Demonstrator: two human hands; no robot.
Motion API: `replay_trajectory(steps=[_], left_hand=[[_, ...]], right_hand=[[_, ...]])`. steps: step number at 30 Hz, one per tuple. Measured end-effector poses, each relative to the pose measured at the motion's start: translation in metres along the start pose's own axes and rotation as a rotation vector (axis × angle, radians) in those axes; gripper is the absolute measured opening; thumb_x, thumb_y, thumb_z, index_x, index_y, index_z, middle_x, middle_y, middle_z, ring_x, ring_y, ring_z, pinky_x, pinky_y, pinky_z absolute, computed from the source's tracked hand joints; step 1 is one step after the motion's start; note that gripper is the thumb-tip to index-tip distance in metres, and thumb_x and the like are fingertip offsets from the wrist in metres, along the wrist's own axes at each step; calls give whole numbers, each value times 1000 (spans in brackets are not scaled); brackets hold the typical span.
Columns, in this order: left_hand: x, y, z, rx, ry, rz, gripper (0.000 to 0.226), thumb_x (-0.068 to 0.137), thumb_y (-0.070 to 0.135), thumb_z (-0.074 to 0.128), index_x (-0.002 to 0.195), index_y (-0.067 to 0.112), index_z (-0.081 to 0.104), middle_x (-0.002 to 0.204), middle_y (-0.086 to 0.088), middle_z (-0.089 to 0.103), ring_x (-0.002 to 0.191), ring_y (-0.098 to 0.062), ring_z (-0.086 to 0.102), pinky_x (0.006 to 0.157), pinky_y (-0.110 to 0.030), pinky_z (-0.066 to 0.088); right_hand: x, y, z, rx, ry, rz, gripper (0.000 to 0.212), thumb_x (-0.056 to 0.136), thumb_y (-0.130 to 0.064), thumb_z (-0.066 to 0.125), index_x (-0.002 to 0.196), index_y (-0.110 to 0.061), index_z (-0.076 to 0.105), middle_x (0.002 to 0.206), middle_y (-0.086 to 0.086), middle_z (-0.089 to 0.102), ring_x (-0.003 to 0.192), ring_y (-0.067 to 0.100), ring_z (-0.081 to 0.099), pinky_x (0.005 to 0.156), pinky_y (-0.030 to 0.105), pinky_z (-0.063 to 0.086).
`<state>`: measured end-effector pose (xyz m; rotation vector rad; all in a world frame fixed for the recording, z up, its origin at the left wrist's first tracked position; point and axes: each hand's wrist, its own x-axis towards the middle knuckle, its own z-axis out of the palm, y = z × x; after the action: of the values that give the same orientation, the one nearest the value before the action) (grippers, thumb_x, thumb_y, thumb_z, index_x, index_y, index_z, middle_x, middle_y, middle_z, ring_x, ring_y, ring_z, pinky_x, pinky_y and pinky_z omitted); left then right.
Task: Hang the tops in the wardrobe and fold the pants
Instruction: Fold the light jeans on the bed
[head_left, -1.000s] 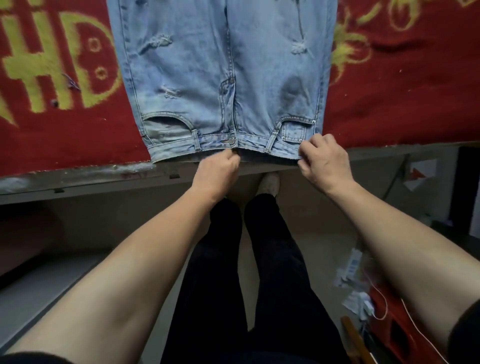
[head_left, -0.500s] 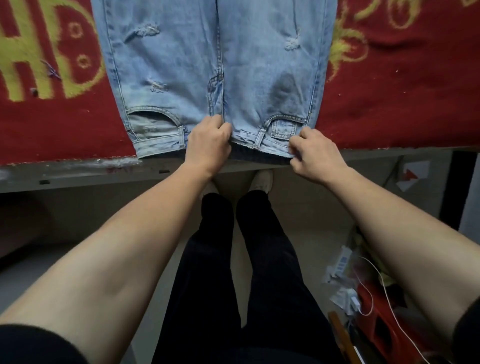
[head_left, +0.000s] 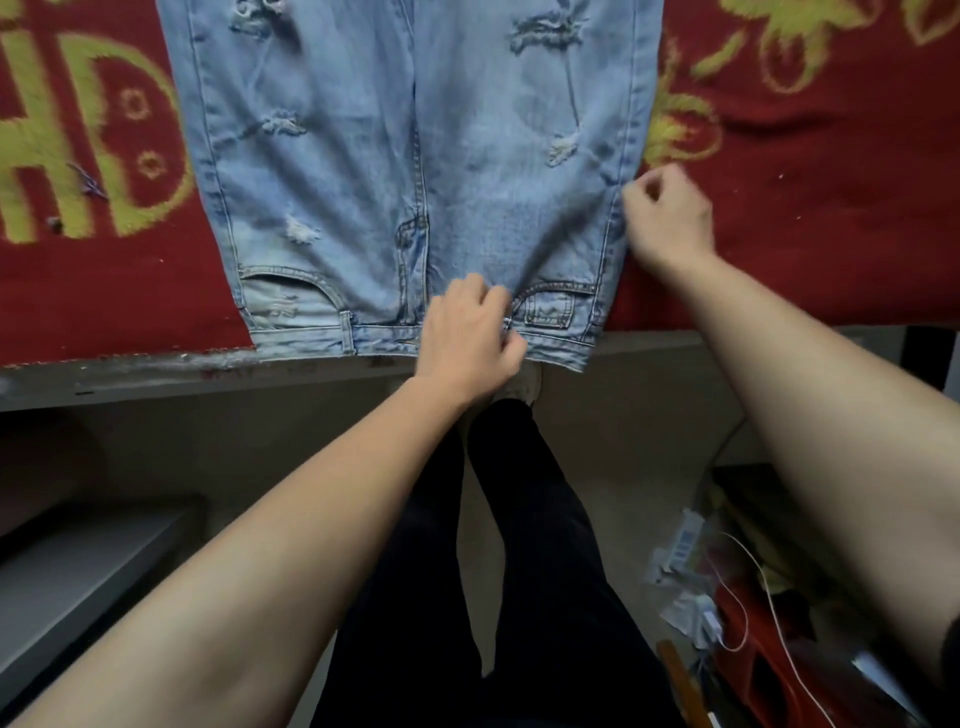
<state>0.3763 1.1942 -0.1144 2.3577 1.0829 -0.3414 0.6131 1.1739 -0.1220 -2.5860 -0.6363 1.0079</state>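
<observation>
Head view: light blue ripped jeans lie flat, front up, on a red blanket, with the waistband at its near edge. The left hand curls over the waistband beside the fly, seemingly pinching it. The right hand has curled fingers at the outer side seam; I cannot tell if it holds cloth. Denim is likely soft, fairly heavy and grippy; waistband and seams offer the firmest hold. No container shows plainly.

Yellow woven marks resembling "HD", cut off, on red blanket
</observation>
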Motion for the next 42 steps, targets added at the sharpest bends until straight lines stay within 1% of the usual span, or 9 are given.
replay_trajectory(steps=[2, 7, 11, 17, 22, 27, 33, 37, 42], left_hand=[[11, 27, 7, -115, 8, 62, 24, 84, 35, 56, 90, 13, 62, 92, -8, 57, 88, -31, 56, 70, -42, 45], [43, 81, 36, -5, -178, -87, 55, 82, 65, 56, 106, 16, 64, 112, -5, 57, 109, -27, 50, 85, -43, 45], [58, 92, 40, 4, -178, -204, 40, 79, 38, 68, 110, 13, 65, 114, -7, 58, 111, -28, 52, 82, -42, 47], [32, 42, -17, -653, -286, -364, 10, 71, 14, 75, 77, 13, 67, 73, 0, 63, 73, -15, 59, 74, -31, 50], [-10, -45, -89, -948, -277, -531, 17, 81, -3, 65, 89, 11, 69, 77, -4, 61, 69, -8, 53, 65, -23, 52], [-39, -142, -117, -956, -180, -677, 17, 80, -4, 67, 84, 12, 70, 79, -3, 65, 77, -11, 57, 64, -20, 53], [-51, -237, -94, -1008, -124, -829, 18, 81, -2, 73, 89, 12, 65, 84, -6, 65, 70, -16, 59, 63, -24, 51], [-50, -275, -78, -996, -115, -842, 14, 82, -1, 73, 90, 8, 66, 76, -3, 64, 62, -11, 58, 50, -15, 50], [-38, -292, -60, -971, -133, -820, 22, 79, 1, 76, 97, 6, 65, 93, -17, 70, 84, -21, 64, 83, -37, 56]], right_hand=[[19, -7, -6, 238, 20, 132, 34, 84, -49, 59, 106, -23, 58, 110, 3, 68, 102, 22, 63, 93, 33, 48], [37, -12, -13, 420, -116, 148, 18, 91, -42, 64, 87, -24, 59, 82, -6, 62, 58, 3, 51, 52, 19, 45], [40, -15, -19, 437, -156, 111, 13, 94, -24, 62, 81, -24, 63, 76, -8, 62, 54, 2, 51, 48, 16, 41], [22, -63, -26, 603, -179, 59, 24, 88, -2, 51, 89, -13, 72, 71, 3, 66, 48, 9, 52, 42, 21, 36], [-9, -159, 8, 536, -161, -232, 28, 90, -1, 53, 114, -2, 67, 86, 19, 67, 68, 12, 49, 66, 24, 39], [-41, -244, 83, 323, -262, -441, 38, 92, -15, 52, 129, -14, 60, 64, -9, 49, 67, 12, 50, 68, 28, 38], [-59, -294, 175, 134, -270, -504, 41, 96, -22, 46, 136, -22, 53, 88, -4, 61, 98, 25, 63, 80, 30, 43], [-55, -318, 229, 19, -279, -523, 48, 100, -26, 42, 146, -15, 43, 128, 8, 62, 119, 26, 55, 92, 28, 41], [-44, -317, 260, -220, -391, -474, 70, 100, -28, 46, 157, -11, 9, 146, 23, 39, 134, 38, 40, 109, 39, 36]])
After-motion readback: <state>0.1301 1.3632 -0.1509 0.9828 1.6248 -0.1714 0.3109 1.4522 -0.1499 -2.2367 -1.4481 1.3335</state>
